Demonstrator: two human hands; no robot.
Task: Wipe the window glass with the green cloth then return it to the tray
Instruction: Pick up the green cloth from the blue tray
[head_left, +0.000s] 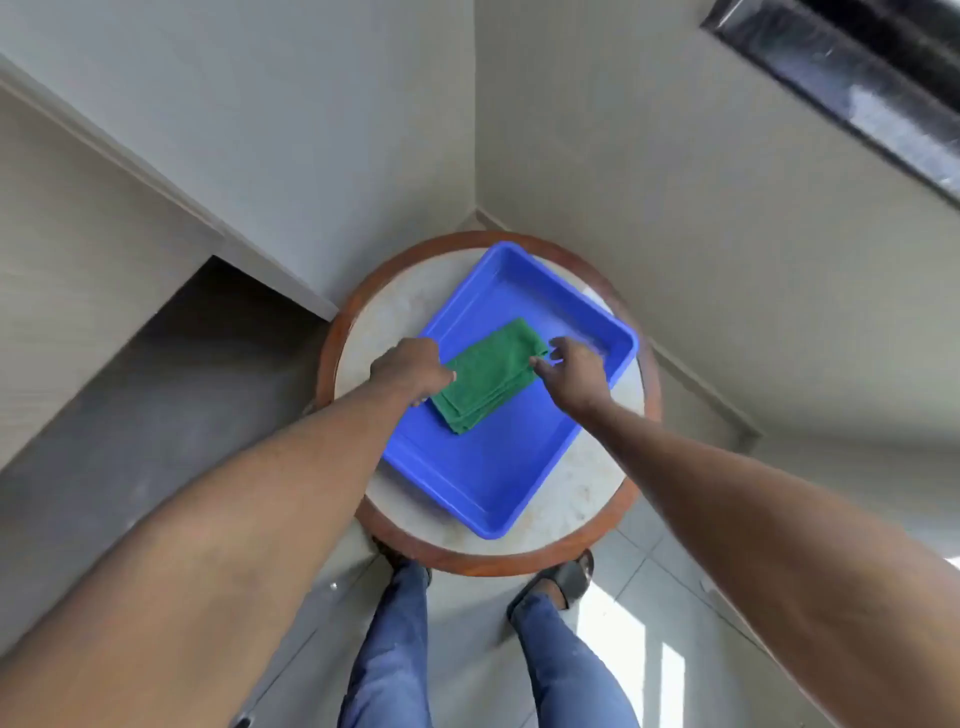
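A folded green cloth lies inside a blue plastic tray on a small round table. My left hand rests at the cloth's left edge, fingers curled down onto it. My right hand is at the cloth's far right corner, thumb and fingers pinching that corner. Both arms reach in from below. The window glass is not clearly in view; only a dark glossy frame shows at the top right.
The round table has a pale stone top and a brown wooden rim, and stands in a corner between two beige walls. A grey ledge runs on the left. My legs and sandals stand on the tiled floor below.
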